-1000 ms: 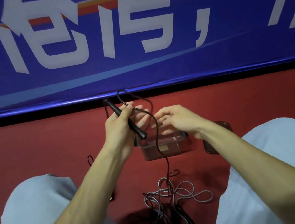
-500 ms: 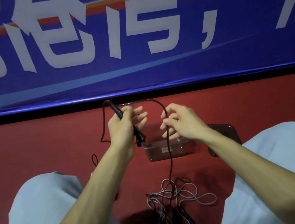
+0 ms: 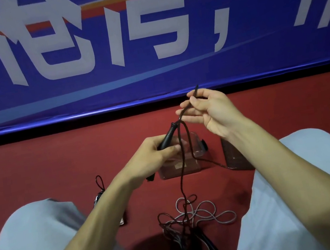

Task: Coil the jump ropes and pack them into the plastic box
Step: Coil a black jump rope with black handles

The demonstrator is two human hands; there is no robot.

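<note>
1. Left hand point(image 3: 154, 155): curled round slim black jump-rope handle point(image 3: 167, 138), tilted above box.
2. Right hand point(image 3: 209, 110): raised, pinching thin dark rope cord point(image 3: 181, 179); remaining fingers loosely spread.
3. Clear rectangular plastic box point(image 3: 195, 166): on red floor point(image 3: 36, 168) beneath both hands (contents indiscernible).
4. Pale grey rope point(image 3: 205, 201): tangled on floor between knees.

Person: pale grey-blue trousers point(image 3: 32, 238), plain fabric, one leg lower left of frame, the other lower right. Forearms point(image 3: 86, 232) bare up to the frame's bottom edge. Left hand point(image 3: 154, 155) and right hand point(image 3: 209, 110) bare.
</note>
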